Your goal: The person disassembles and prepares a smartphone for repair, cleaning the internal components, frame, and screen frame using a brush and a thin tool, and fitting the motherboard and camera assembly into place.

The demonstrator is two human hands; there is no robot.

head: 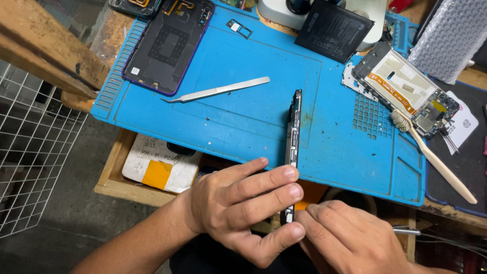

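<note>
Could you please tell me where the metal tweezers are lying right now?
In the head view, the tweezers lie on the blue mat, left of centre, between the phone back cover and the edge-on phone frame.

Left hand [243,213] fingers curled; right hand [350,238] pinching.

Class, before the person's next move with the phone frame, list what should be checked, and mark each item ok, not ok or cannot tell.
1. Left hand has a grip on the phone frame: ok.
2. Right hand touches the frame's lower end: ok.
3. Frame held on edge above the blue mat: ok.
4. Tweezers lie free on the mat: ok.
5. Brush clear of the hands: ok.
6. Frame undamaged: cannot tell.
</note>
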